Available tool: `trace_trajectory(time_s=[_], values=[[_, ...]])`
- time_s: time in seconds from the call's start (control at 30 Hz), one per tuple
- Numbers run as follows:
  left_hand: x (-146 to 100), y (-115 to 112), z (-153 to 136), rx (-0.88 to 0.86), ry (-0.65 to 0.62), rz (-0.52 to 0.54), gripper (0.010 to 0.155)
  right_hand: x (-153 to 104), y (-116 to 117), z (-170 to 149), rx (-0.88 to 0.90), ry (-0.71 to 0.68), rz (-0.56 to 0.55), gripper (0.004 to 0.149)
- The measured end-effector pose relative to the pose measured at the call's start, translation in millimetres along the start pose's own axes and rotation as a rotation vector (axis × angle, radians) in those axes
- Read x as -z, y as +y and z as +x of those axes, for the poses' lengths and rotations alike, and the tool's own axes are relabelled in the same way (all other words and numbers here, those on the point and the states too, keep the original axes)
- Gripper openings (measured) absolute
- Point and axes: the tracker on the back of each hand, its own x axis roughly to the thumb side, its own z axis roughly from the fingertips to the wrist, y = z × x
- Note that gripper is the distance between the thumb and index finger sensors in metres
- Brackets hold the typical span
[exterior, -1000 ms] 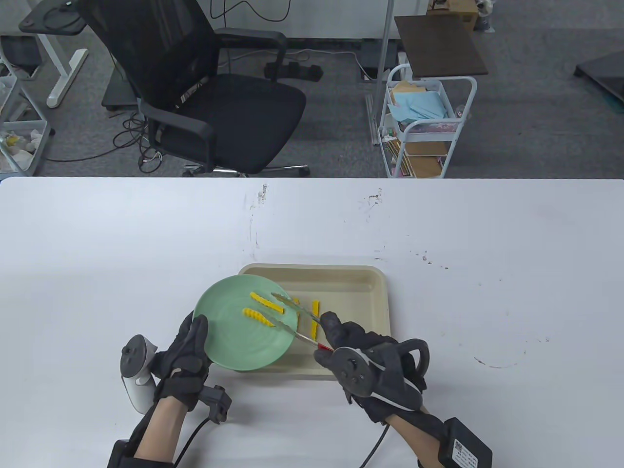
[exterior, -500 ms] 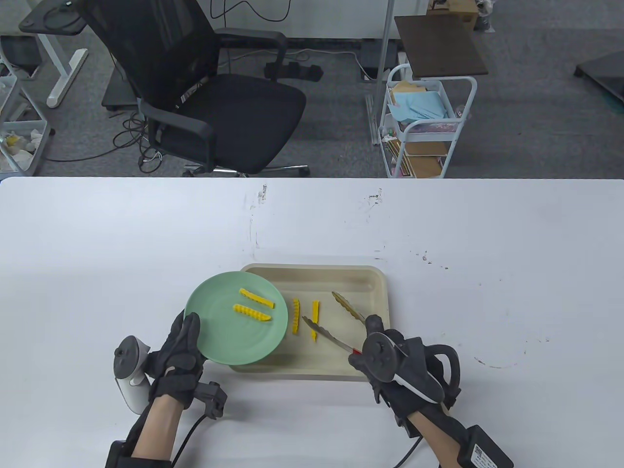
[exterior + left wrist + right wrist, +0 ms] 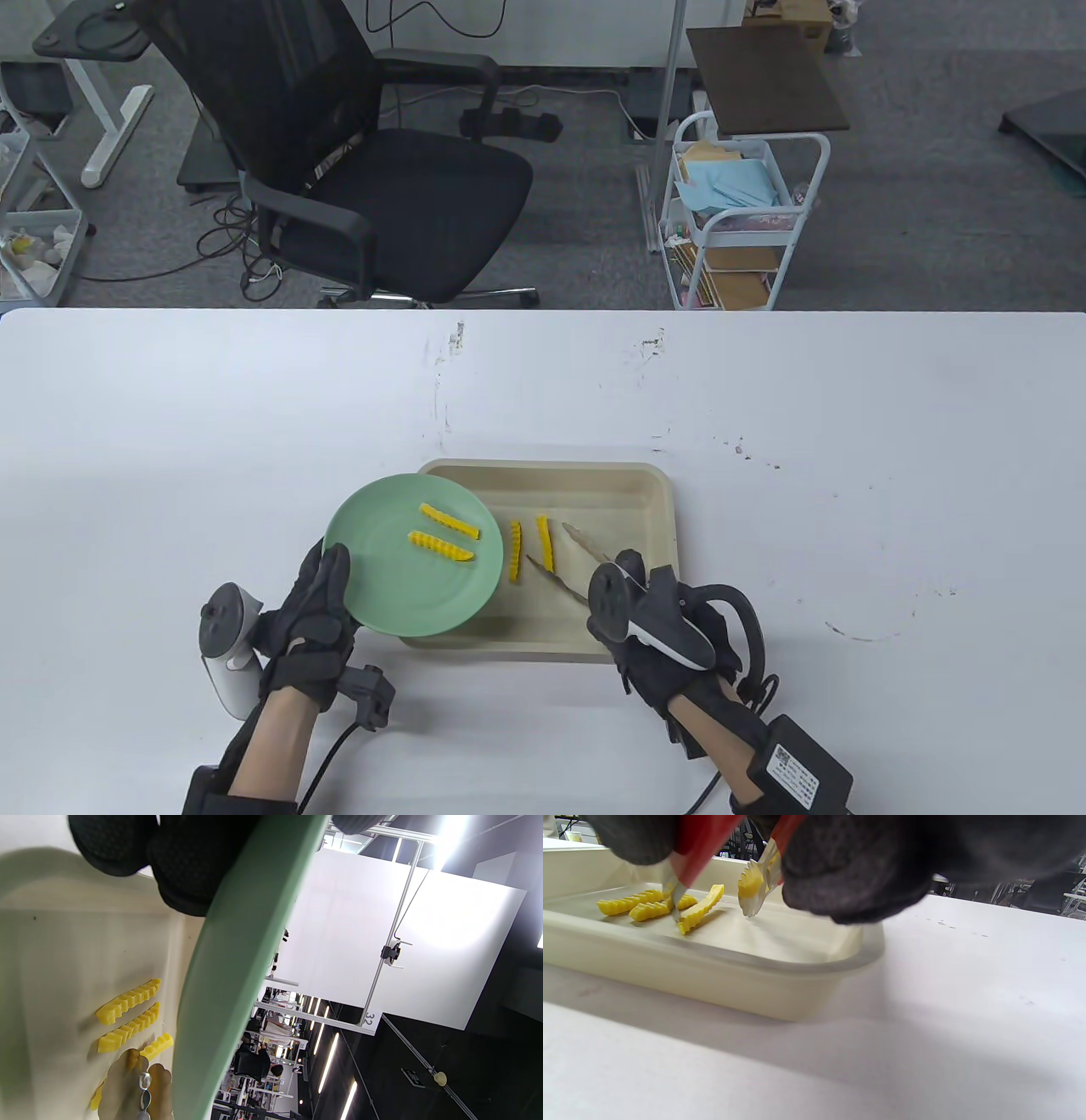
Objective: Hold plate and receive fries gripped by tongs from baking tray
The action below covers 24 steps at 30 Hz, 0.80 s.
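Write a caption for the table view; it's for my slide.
Left hand holds green plate while tongs reach fries.

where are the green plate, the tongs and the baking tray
round pale green plate (image 3: 382, 586), table view, bare near part of its face
red-handled metal tongs (image 3: 579, 543), table view, upper scalloped arm
cream rectangular baking tray (image 3: 551, 469), table view, far rim

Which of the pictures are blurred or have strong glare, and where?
Table view: sharp, evenly lit. Left wrist view: glare from ceiling lights at the top right; the round green plate's rim is soft. Right wrist view: the black gloved right hand is out of focus.
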Motion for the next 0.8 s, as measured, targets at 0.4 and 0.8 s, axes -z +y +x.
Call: trace_trajectory(time_s=[0.4, 0.8], values=[[0, 0, -1, -0.002, -0.001, 0.0, 0.066, 3, 2, -1, 0.054, -0.003, -0.042, 0.063], [0, -1, -1, -0.01, 0.003, -0.004, 0.066, 0, -18, -30, 0.196, 0.041, -0.214, 0.06]])
